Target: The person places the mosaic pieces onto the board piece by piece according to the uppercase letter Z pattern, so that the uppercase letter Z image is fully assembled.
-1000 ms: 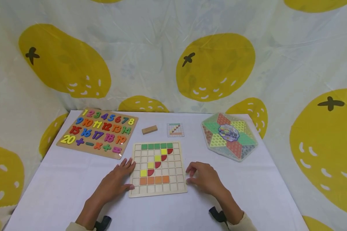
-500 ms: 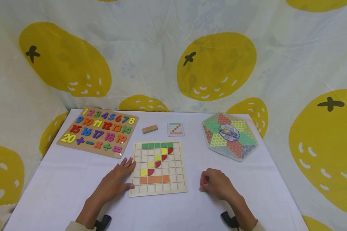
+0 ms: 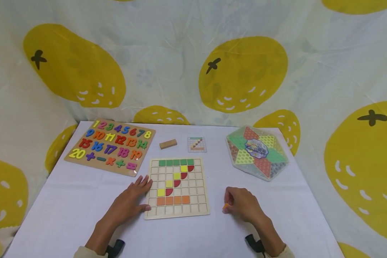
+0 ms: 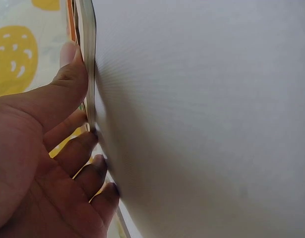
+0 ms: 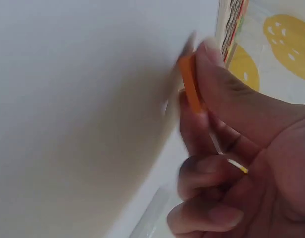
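A square wooden grid board (image 3: 197,211) lies on the table, set with green, yellow, red and orange tiles. Its orange tiles (image 3: 173,200) form a row near the bottom, below a diagonal of yellow squares (image 3: 169,184) and red quarter-rounds (image 3: 177,184). At the board's left edge rests my left hand (image 3: 128,199), fingers spread, thumb tip over the lower corner. My right hand (image 3: 243,204), to the right of the board, pinches an orange tile (image 5: 190,82) between thumb and fingers; the right wrist view shows this tile edge-on.
Behind the board are a small wooden block (image 3: 168,144) and a pattern card (image 3: 197,144). A number puzzle board (image 3: 132,171) lies at the back left, a hexagonal Chinese checkers set (image 3: 257,152) at the back right. A fruit-print cloth (image 3: 167,64) hangs behind the table.
My right hand has moved right, away from the board's edge, and the orange tile now shows at its fingertips. The left hand has stayed at the board's left edge.
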`<state>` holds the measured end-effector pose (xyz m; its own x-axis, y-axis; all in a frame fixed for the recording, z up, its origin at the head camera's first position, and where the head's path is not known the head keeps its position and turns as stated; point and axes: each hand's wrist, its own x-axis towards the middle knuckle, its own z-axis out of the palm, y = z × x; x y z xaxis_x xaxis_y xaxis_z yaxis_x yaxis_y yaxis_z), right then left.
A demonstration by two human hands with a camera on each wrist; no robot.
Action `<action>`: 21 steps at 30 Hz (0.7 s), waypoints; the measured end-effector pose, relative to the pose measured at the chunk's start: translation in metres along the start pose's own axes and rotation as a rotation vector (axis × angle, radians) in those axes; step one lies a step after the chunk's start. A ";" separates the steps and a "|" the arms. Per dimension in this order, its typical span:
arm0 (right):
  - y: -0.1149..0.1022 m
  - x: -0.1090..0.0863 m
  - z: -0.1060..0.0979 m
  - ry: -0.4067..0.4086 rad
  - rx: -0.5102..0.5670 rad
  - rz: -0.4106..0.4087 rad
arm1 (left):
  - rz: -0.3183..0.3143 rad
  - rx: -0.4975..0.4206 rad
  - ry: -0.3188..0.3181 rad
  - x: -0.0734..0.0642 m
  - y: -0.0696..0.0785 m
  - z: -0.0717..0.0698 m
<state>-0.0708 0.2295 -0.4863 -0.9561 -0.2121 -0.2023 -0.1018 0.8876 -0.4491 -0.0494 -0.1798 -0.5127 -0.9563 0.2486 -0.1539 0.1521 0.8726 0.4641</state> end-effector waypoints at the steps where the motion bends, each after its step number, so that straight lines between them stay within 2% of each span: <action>1: -0.002 0.001 0.001 0.015 0.018 -0.007 | 0.001 0.000 -0.001 0.000 0.000 0.000; 5: -0.015 0.006 0.005 0.058 0.118 -0.032 | 0.004 0.003 0.002 -0.001 0.000 0.000; 10: -0.038 0.015 0.012 0.061 0.220 -0.053 | 0.005 -0.001 0.004 -0.001 -0.002 0.002; 15: -0.061 0.025 0.024 0.071 0.182 -0.090 | -0.005 -0.017 -0.001 0.000 -0.001 0.004; 21: -0.076 0.030 0.039 0.073 0.090 -0.078 | 0.008 0.001 -0.004 0.000 0.000 0.006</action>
<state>-0.0805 0.1397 -0.4919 -0.9639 -0.2459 -0.1018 -0.1547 0.8288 -0.5377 -0.0481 -0.1769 -0.5180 -0.9539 0.2576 -0.1540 0.1602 0.8710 0.4644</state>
